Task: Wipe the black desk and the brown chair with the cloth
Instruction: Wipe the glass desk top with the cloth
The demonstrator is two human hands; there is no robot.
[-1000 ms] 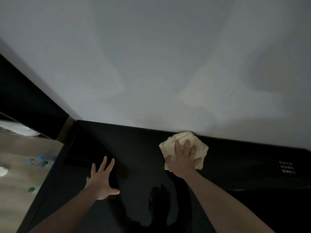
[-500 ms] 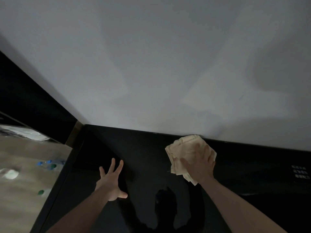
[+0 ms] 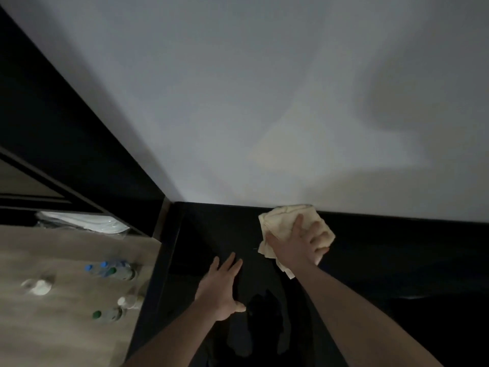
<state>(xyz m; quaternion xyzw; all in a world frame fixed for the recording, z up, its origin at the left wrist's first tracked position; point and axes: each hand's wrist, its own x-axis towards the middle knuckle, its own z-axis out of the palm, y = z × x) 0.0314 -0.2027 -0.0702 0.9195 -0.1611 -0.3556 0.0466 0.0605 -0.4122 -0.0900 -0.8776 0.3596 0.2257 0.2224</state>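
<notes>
We see our right hand (image 3: 299, 247) pressed flat on the cream cloth (image 3: 284, 222), fingers spread over it, pinning it down rather than closing around it, so that grip is released, palm down on the fabric. The cloth is crumpled and lies on the black surface (image 3: 397, 255) at its far edge, its upper side touching the pale wall (image 3: 264, 102). A loose corner of the cloth sticks out under the wrist toward us.

Our left hand (image 3: 221, 291) lies flat on the same surface, nearer to us and to the left of the cloth, well apart from it. Its fingers are stretched out, the thumb points to the right, and it holds nothing; that grip is released too.

The dark top is glossy, and a dim reflection shows between our 2 forearms.

To the left, lower down, lies a wooden floor (image 3: 53, 327). On it we count several clear bottles: at least 2 with blue caps (image 3: 103, 266), 1 with a green cap (image 3: 105, 313) lying on its side, and 1 with a pale cap (image 3: 127, 300). A small white object (image 3: 39, 287) sits near them; we cannot tell what it is. Further back, white plastic wrapping (image 3: 87, 223) lies beneath a dark cabinet (image 3: 39, 128).
</notes>
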